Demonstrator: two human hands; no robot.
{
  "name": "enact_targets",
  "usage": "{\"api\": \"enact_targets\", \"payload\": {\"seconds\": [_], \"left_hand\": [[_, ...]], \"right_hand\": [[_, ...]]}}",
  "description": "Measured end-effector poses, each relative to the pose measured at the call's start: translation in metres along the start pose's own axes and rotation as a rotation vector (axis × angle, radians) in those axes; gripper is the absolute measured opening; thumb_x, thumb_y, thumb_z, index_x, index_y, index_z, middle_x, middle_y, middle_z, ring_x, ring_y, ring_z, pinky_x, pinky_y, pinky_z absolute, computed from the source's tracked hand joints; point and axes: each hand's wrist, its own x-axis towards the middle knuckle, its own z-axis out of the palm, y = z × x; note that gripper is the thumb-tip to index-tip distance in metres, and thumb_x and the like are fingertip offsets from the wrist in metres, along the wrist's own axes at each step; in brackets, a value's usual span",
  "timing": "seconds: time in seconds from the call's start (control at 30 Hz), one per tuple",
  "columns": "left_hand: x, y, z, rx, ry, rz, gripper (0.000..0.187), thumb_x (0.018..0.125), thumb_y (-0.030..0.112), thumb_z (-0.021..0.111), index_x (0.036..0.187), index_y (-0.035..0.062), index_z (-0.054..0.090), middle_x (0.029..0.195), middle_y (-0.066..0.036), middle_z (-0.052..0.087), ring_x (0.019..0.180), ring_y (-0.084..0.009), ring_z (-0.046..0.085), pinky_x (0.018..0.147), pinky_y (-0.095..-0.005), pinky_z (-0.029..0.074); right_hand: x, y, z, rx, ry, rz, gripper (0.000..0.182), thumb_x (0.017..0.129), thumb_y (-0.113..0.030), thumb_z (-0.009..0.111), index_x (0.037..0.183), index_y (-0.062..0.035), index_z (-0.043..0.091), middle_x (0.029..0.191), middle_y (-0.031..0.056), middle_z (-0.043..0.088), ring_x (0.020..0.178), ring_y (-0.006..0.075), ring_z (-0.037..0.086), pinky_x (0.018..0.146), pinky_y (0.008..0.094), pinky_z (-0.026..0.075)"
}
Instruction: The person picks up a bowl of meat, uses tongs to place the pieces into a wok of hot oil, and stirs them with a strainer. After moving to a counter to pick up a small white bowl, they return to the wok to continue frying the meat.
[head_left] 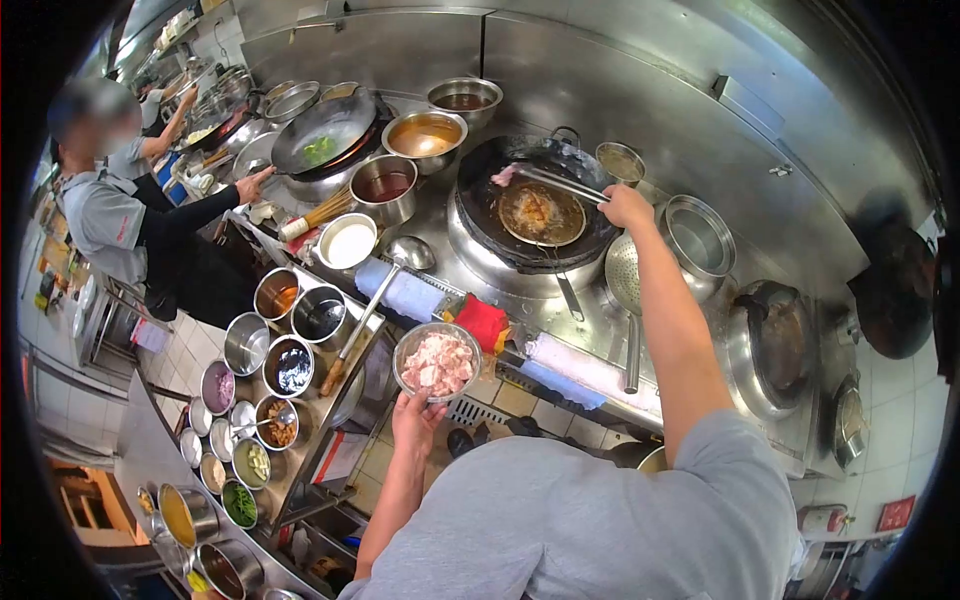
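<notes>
My left hand [415,420] is wrapped under a bowl of raw meat pieces [437,363], held level in front of the stove edge. In my right hand [629,206] is a pair of metal tongs [562,183], stretched out over the wok [482,207]. A pinkish piece of raw meat [503,176] is at the tips of the tongs, above the wok's left side. Inside the wok, a round strainer with a handle [570,298] sits in bubbling oil [525,208], with browned food [541,214] in its middle.
A perforated skimmer [623,273] and a metal pot [699,235] stand right of the wok. A ladle [411,253] lies left of it, near pots of sauce [383,190]. Several ingredient tins [290,366] fill the left counter. A co-worker [110,210] holds another wok [325,133].
</notes>
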Motion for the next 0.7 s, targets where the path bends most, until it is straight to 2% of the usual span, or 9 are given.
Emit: {"api": "enact_targets", "payload": {"seconds": [0.07, 0.13, 0.3, 0.37, 0.4, 0.47, 0.53, 0.7], "left_hand": [[-0.005, 0.001, -0.002, 0.010, 0.028, 0.020, 0.021, 0.087, 0.012, 0.054, 0.108, 0.0095, 0.051, 0.091, -0.005, 0.060, 0.067, -0.0153, 0.061, 0.057, -0.0269, 0.053], [-0.006, 0.002, -0.005, 0.006, 0.044, 0.035, 0.021, 0.087, 0.013, 0.054, 0.108, 0.0098, 0.051, 0.091, -0.005, 0.060, 0.067, -0.0154, 0.061, 0.057, -0.0270, 0.053], [-0.004, 0.005, -0.010, -0.034, 0.048, 0.061, 0.024, 0.088, 0.012, 0.053, 0.112, 0.0111, 0.049, 0.095, -0.005, 0.059, 0.069, -0.0170, 0.061, 0.059, -0.0283, 0.053], [0.001, 0.009, -0.006, -0.030, 0.066, 0.067, 0.024, 0.088, 0.012, 0.053, 0.112, 0.0106, 0.049, 0.096, -0.005, 0.059, 0.071, -0.0176, 0.061, 0.061, -0.0293, 0.053], [0.003, 0.011, -0.005, -0.023, 0.085, 0.076, 0.024, 0.088, 0.012, 0.053, 0.112, 0.0100, 0.049, 0.098, -0.006, 0.059, 0.073, -0.0182, 0.061, 0.063, -0.0303, 0.053], [0.014, 0.014, -0.003, -0.024, 0.086, 0.062, 0.026, 0.089, 0.010, 0.050, 0.114, 0.0118, 0.048, 0.099, -0.005, 0.057, 0.074, -0.0187, 0.061, 0.063, -0.0310, 0.053], [0.022, 0.019, -0.001, 0.008, 0.050, 0.092, 0.027, 0.088, 0.010, 0.050, 0.115, 0.0129, 0.048, 0.100, -0.005, 0.058, 0.076, -0.0189, 0.060, 0.067, -0.0323, 0.052], [0.035, 0.033, 0.013, 0.086, -0.002, 0.159, 0.027, 0.089, 0.012, 0.052, 0.116, 0.0096, 0.048, 0.101, -0.006, 0.058, 0.076, -0.0164, 0.059, 0.070, -0.0309, 0.052]], "right_hand": [[0.015, 0.006, 0.010, -0.002, -0.030, 0.046, 0.038, 0.080, -0.033, 0.062, 0.114, -0.0168, 0.060, 0.117, 0.0097, 0.059, 0.107, 0.0284, 0.056, 0.089, 0.0421, 0.044], [0.020, 0.015, 0.008, 0.017, 0.101, 0.132, 0.034, 0.081, -0.031, 0.059, 0.110, -0.0137, 0.061, 0.112, 0.0115, 0.061, 0.106, 0.0289, 0.056, 0.086, 0.0417, 0.046], [-0.015, 0.031, -0.051, 0.061, 0.273, 0.064, 0.036, 0.081, -0.031, 0.059, 0.113, -0.0159, 0.059, 0.105, 0.0143, 0.063, 0.100, 0.0325, 0.058, 0.083, 0.0429, 0.046], [-0.035, 0.027, -0.079, 0.090, 0.407, -0.086, 0.034, 0.081, -0.030, 0.060, 0.112, -0.0158, 0.059, 0.102, 0.0149, 0.063, 0.096, 0.0327, 0.059, 0.081, 0.0415, 0.046], [-0.047, 0.022, -0.092, 0.089, 0.401, -0.090, 0.034, 0.081, -0.030, 0.060, 0.112, -0.0158, 0.059, 0.102, 0.0149, 0.063, 0.096, 0.0327, 0.059, 0.081, 0.0415, 0.046], [-0.072, 0.010, -0.114, 0.214, 0.369, -0.240, 0.034, 0.081, -0.027, 0.060, 0.113, -0.0140, 0.059, 0.102, 0.0146, 0.063, 0.094, 0.0317, 0.060, 0.080, 0.0389, 0.046], [-0.096, -0.002, -0.125, 0.215, 0.356, -0.406, 0.033, 0.081, -0.023, 0.060, 0.113, -0.0123, 0.059, 0.100, 0.0134, 0.064, 0.089, 0.0307, 0.060, 0.078, 0.0364, 0.046], [-0.161, -0.041, -0.142, 0.141, 0.173, -0.638, 0.032, 0.077, -0.011, 0.061, 0.109, -0.0092, 0.060, 0.090, 0.0129, 0.061, 0.078, 0.0301, 0.058, 0.071, 0.0345, 0.045]]}}
